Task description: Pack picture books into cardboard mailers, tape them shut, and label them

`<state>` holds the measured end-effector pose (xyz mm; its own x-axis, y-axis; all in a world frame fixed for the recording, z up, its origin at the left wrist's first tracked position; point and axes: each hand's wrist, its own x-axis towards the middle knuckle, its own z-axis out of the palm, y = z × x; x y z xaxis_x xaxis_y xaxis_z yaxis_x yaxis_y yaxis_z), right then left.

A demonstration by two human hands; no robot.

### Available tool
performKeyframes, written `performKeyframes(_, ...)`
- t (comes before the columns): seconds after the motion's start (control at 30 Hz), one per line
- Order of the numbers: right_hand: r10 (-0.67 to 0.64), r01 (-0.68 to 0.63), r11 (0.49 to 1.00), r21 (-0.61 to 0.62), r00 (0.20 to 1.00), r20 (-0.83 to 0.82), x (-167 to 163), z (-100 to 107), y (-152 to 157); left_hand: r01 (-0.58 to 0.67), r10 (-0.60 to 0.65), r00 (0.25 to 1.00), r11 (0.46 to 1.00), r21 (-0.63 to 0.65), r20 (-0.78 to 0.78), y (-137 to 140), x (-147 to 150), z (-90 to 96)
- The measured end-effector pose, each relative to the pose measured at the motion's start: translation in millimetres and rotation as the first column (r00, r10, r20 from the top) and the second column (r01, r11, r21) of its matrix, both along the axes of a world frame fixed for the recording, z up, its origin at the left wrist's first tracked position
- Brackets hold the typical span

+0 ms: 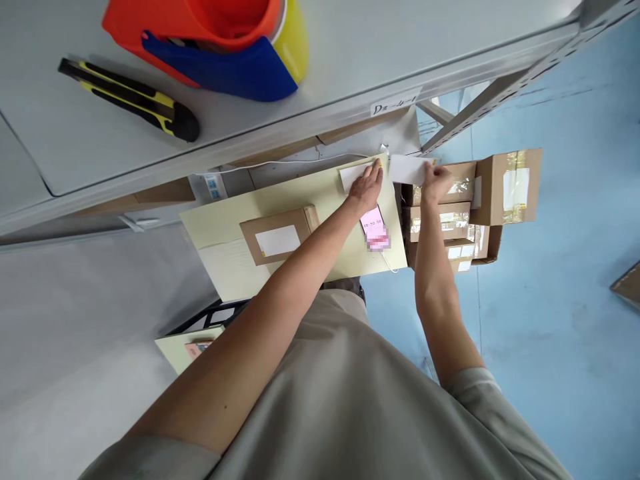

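On the far left, a black-and-yellow box cutter lies at a slant on a grey shelf that runs above the work area, and just right of it rests an orange, blue and yellow tape dispenser, cut off by the upper edge of the view. Below the shelf, a white power strip sits by the far edge of a pale yellow table. On the table lies a cardboard box with a white label on top. To its right, a sheet of paper lies near the far right corner of the table, and the person's left hand rests on it, palm down, fingers extended and gripping nothing. Nearer the body, a phone with a pink screen lies on the table. Past the corner, a white slip reaches out beyond the table's right edge, pinched at its right end by the right hand. Beneath and beyond that hand, taped cardboard cartons are stacked beside the table, above a blue floor.
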<state>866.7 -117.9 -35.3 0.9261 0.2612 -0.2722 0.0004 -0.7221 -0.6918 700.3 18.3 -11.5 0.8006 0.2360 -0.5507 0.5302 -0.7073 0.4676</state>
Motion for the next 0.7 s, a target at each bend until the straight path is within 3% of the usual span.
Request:
performKeyframes(0.07, -0.155, 0.159, 0.985, -0.060, 0.986, 0.060, -4, 10, -8, -0.026, 0.026, 1.000, 0.998, -0.051, -0.003, 3, 5, -3.1)
performKeyframes(0.13, -0.205, 0.210, 0.977, -0.033, 0.972, 0.115, -15, 24, -9, -0.076, 0.074, 0.997, 0.989, -0.128, -0.017, 5, 7, -4.6)
performKeyframes(0.2, -0.150, 0.142, 0.987, 0.075, 0.981, 0.123, -36, 43, -3, -0.162, 0.161, 0.987, 0.963, -0.213, -0.022, 3, -1, -1.5)
performKeyframes(0.27, -0.037, 0.022, 0.975, 0.219, 0.997, 0.065, -66, 64, 4, -0.311, 0.331, 0.944, 0.896, -0.316, 0.011, -3, -27, 9.2)
performKeyframes(0.3, 0.030, -0.033, 0.955, 0.294, 0.999, 0.014, -84, 74, 6, -0.395, 0.442, 0.896, 0.836, -0.380, 0.041, -6, -48, 18.4)
performKeyframes(0.37, 0.158, -0.095, 0.901, 0.423, 0.981, -0.116, -122, 94, 10, -0.545, 0.675, 0.735, 0.650, -0.530, 0.072, -14, -103, 45.5)
performKeyframes(0.43, 0.262, -0.112, 0.861, 0.496, 0.934, -0.244, -157, 109, 11, -0.595, 0.821, 0.567, 0.463, -0.657, 0.065, -20, -168, 82.6)
performKeyframes(0.5, 0.353, -0.134, 0.839, 0.528, 0.872, -0.339, -188, 118, 14, -0.639, 0.911, 0.411, 0.306, -0.706, 0.023, -26, -232, 123.9)
performKeyframes(0.6, 0.474, -0.200, 0.808, 0.554, 0.779, -0.411, -227, 127, 26, -0.707, 0.957, 0.283, 0.167, -0.687, -0.060, -35, -303, 175.5)
performKeyframes(0.7, 0.575, -0.281, 0.776, 0.565, 0.682, -0.451, -258, 135, 43, -0.733, 0.978, 0.191, 0.082, -0.676, -0.089, -43, -342, 201.2)
